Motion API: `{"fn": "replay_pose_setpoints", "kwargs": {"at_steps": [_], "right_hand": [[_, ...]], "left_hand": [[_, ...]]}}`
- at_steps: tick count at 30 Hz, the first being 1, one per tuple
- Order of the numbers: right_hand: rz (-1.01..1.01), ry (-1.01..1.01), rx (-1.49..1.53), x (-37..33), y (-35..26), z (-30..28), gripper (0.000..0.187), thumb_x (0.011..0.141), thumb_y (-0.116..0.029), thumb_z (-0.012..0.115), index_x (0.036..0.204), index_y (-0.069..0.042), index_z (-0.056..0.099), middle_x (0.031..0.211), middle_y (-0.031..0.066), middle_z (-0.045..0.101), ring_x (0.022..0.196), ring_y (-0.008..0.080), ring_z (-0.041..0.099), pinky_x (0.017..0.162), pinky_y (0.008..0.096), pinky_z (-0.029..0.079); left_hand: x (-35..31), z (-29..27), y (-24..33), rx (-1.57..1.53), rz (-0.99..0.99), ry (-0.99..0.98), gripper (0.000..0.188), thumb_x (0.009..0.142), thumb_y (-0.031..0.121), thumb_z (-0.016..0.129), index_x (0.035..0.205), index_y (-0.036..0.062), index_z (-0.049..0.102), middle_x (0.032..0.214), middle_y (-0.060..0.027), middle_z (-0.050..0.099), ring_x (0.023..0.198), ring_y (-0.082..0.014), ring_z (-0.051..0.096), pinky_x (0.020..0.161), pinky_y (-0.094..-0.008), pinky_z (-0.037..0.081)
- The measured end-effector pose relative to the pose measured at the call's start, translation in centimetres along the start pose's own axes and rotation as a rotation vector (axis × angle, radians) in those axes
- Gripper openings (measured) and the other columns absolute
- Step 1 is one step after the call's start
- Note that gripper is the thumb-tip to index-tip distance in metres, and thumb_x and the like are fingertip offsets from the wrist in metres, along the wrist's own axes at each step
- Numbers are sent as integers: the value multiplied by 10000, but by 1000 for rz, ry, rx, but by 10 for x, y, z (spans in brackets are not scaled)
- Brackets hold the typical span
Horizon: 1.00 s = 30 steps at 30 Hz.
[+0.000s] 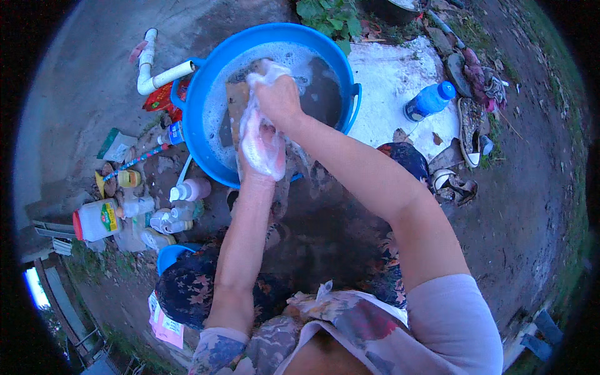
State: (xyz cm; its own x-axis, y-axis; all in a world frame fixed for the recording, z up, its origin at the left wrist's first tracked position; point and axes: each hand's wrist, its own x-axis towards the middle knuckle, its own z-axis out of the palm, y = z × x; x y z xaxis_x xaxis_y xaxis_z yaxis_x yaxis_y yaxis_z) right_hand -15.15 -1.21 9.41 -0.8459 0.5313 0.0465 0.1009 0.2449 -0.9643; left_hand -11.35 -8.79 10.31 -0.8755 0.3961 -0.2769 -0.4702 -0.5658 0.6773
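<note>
Sudsy pale cloth (251,127) lies along left hand (269,140), whose grip I cannot tell, far end bunched in clenched right hand (279,100) just beyond, blue basin (192,128) beneath both; likely soft, slippery, water-heavy, best held by gathered folds.

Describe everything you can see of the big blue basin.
The basin is wide, round and bright blue, smooth and plastic-looking, with a looped handle on each side. It appears to stand upright in front of the person, beside a whitish flat surface. Inside are foamy water and a tan board-like piece. The soapy left hand and right hand are over it; whether either touches it is unclear.
</note>
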Motion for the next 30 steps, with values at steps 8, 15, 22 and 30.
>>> {"fn": "replay_pose_setpoints", "kwargs": {"at_steps": [8,15,22,30], "right_hand": [[-181,-478,-66,-24,6,14,424,758,-224,530,1123,-8,522,1151,243,498,1121,381,425,954,440,323],[-347,-30,-183,-55,-3,32,288,739,-217,558,905,17,589,910,254,589,867,390,573,766,460,448],[32,66,-168,-3,12,14,284,760,-295,536,835,-37,628,791,187,604,745,344,590,738,505,407],[-462,45,-210,-47,-1,32,452,767,-379,516,950,23,612,981,237,586,962,362,534,881,498,315]], "left_hand": [[13,-13,14,-95,30,99,462,936,346,314,1332,108,335,1338,-98,392,1227,-265,370,1040,-426,258],[33,-31,32,-58,108,-99,461,908,371,413,1300,132,370,1207,-77,500,1080,-231,498,937,-387,390],[6,0,-2,-61,-39,-29,454,924,391,358,1274,106,413,1228,-82,490,1107,-240,480,954,-392,369],[27,-58,6,-234,61,-112,491,940,390,297,1301,63,360,1294,-118,436,1186,-261,412,1027,-412,283]]}}
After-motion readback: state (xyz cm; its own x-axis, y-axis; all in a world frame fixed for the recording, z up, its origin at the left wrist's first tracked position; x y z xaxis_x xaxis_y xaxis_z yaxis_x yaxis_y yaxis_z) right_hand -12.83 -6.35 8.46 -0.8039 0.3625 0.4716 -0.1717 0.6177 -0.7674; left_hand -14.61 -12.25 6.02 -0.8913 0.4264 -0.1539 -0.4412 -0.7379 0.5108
